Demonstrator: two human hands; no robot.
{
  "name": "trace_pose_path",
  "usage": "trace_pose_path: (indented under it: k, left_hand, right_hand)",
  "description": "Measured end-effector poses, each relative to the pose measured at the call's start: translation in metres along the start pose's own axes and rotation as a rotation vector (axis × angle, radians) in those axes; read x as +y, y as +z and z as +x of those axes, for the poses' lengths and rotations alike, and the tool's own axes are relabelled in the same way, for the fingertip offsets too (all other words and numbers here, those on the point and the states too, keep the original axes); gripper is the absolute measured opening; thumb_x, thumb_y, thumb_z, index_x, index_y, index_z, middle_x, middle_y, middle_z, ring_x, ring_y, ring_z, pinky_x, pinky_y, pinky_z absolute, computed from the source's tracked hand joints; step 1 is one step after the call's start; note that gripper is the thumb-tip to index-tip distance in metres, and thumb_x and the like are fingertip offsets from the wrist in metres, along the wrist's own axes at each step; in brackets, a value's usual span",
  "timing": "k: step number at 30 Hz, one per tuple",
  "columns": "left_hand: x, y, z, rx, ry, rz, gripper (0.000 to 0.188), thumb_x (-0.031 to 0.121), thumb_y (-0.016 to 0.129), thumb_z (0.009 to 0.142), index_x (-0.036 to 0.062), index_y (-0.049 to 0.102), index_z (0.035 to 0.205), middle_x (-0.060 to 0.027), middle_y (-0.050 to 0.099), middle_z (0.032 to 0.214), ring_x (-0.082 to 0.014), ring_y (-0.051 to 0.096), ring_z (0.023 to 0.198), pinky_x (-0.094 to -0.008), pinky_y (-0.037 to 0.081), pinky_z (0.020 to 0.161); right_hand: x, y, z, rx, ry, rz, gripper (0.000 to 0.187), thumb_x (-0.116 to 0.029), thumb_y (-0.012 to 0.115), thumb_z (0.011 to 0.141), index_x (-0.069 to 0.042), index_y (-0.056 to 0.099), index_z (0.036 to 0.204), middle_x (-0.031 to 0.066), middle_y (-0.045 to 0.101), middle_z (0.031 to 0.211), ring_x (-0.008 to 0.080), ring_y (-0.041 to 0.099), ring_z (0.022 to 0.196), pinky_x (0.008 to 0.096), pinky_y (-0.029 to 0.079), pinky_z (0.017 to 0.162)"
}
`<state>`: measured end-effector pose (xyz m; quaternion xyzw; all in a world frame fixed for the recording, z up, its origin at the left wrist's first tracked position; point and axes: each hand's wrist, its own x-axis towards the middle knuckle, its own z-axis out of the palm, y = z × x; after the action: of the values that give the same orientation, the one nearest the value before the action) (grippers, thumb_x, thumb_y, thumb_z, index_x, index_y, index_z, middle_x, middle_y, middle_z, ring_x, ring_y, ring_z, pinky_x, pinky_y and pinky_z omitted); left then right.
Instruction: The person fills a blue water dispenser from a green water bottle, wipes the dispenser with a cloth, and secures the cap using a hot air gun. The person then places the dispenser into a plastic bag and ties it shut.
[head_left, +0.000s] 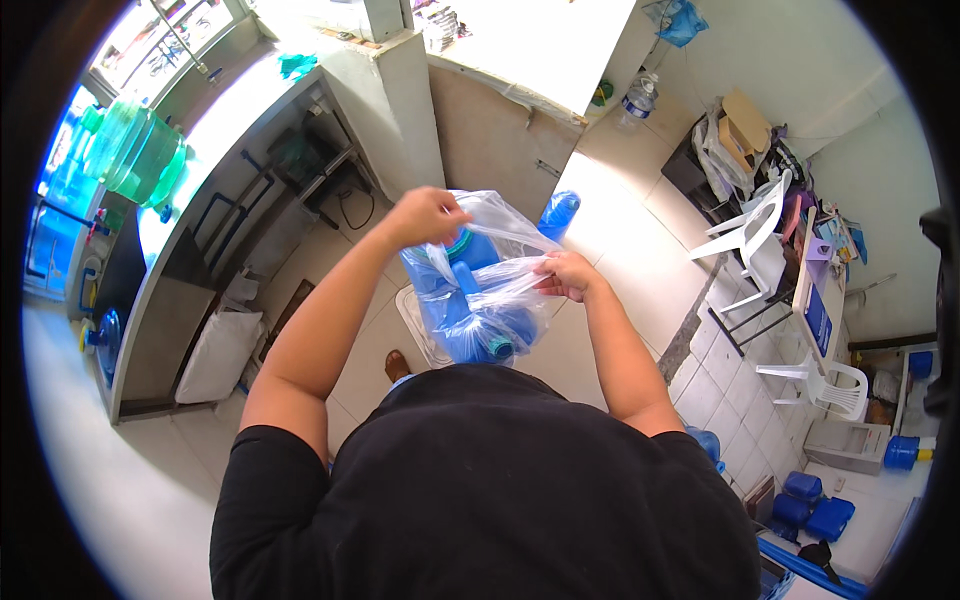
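A blue water jug point(437, 297) with a moulded handle and green caps stands in front of me, with a clear plastic bag point(512, 280) drawn around it. At the bag's far left edge, my left hand point(424, 217) is closed on the gathered plastic. Opposite it, my right hand point(568, 275) pinches the bag's right side between thumb and fingers. Between the two hands the plastic is stretched over the jug's top. Part of the jug's surface is blurred by the wrinkled film.
Just beyond the jug is another blue container point(559, 214). To the left runs a counter point(205, 165) bearing a green-tinted bottle point(145, 150). White plastic chairs point(752, 245) and a table point(815, 290) stand at right. Blue jugs point(815, 507) sit at lower right.
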<state>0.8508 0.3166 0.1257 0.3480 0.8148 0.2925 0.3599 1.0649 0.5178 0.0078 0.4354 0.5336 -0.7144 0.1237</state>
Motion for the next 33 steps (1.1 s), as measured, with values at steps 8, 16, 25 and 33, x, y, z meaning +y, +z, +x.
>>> trace_pose_path:
  k: [8, 16, 25, 33]
  left_hand:
    - [-0.004, 0.120, 0.014, 0.312, 0.534, 0.333, 0.050, 0.043, 0.060, 0.089, -0.0019, 0.067, 0.111, -0.0229, 0.070, 0.098, -0.0395, 0.067, 0.091, -0.0452, 0.052, 0.085]
    - [-0.009, 0.120, 0.000, 0.081, 0.456, -0.005, 0.030, 0.028, 0.051, 0.098, 0.0018, 0.064, 0.104, -0.0214, 0.068, 0.086, -0.0343, 0.066, 0.080, -0.0406, 0.051, 0.076]
    - [-0.016, 0.122, 0.026, 0.126, 0.339, -0.302, 0.050, 0.042, 0.036, 0.106, 0.0139, 0.047, 0.145, -0.0104, 0.065, 0.103, -0.0205, 0.060, 0.105, -0.0322, 0.042, 0.101]
    - [-0.013, 0.117, 0.041, -0.115, -0.039, -0.367, 0.055, 0.051, 0.045, 0.100, 0.0072, 0.056, 0.131, -0.0023, 0.048, 0.068, -0.0134, 0.048, 0.054, -0.0317, 0.047, 0.052]
  right_hand:
    - [-0.020, -0.025, -0.031, -0.239, -0.394, 0.214, 0.024, -0.009, 0.061, 0.087, -0.004, 0.068, 0.110, 0.0073, 0.070, 0.097, 0.0144, 0.065, 0.087, 0.0305, 0.054, 0.077]
    - [0.021, 0.025, 0.041, 0.819, -0.218, -0.218, 0.033, -0.023, 0.076, 0.081, -0.006, 0.065, 0.106, 0.0091, 0.068, 0.095, 0.0188, 0.065, 0.084, 0.0322, 0.054, 0.078]
    - [0.051, -0.047, -0.095, 0.322, -0.620, -0.068, 0.014, -0.018, 0.062, 0.093, -0.003, 0.065, 0.092, 0.0068, 0.070, 0.090, 0.0175, 0.066, 0.087, 0.0330, 0.055, 0.079]
    - [-0.016, 0.008, -0.054, -0.271, -0.776, 0.904, 0.021, -0.021, 0.056, 0.099, -0.008, 0.060, 0.083, 0.0090, 0.069, 0.087, 0.0159, 0.063, 0.091, 0.0327, 0.051, 0.084]
